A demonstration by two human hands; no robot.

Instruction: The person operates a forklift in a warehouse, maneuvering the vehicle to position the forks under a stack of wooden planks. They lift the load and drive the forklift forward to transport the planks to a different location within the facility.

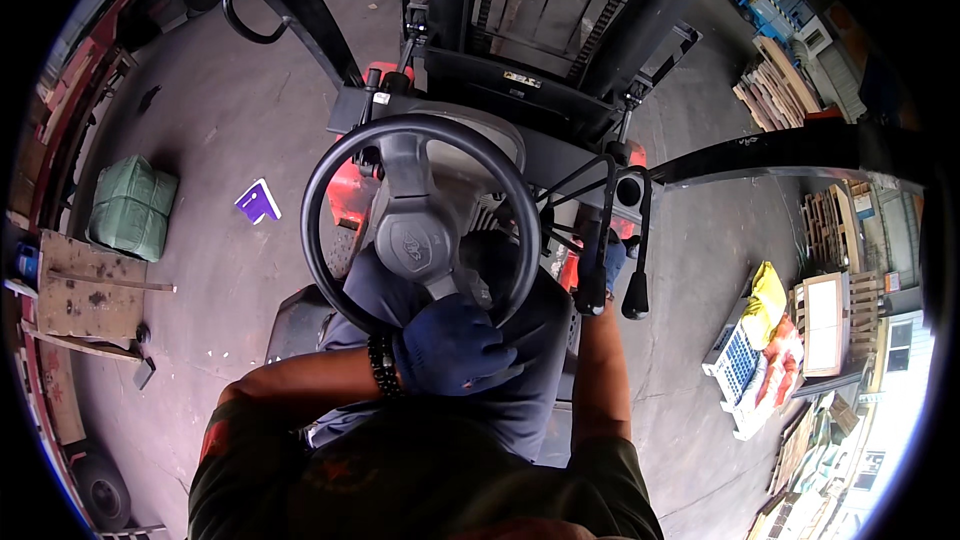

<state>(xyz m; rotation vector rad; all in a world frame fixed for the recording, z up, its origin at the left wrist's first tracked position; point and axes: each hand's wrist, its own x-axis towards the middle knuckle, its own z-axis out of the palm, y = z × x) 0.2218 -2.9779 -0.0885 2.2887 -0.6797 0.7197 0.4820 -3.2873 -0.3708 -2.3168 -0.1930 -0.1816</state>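
Note:
My left hand (455,345), in a dark blue glove, is curled at the lower rim of a black steering wheel (532,230). It covers that part of the rim, and its fingers point to the right. My right arm reaches forward beside the black control levers (636,292) to the right of the wheel. Only a bit of my right hand (615,258), in a blue glove, shows behind the lever knobs. Its fingers are mostly hidden, so their grip cannot be made out. My legs are under the wheel, in the seat of a forklift.
Ahead stands the black forklift mast (545,0) with chains. To the left are a green wrapped bale (132,208), a purple-and-white sheet (258,202) on the floor and a wooden board (90,290). Pallets (775,90) and a yellow sack (765,302) on a blue pallet lie right.

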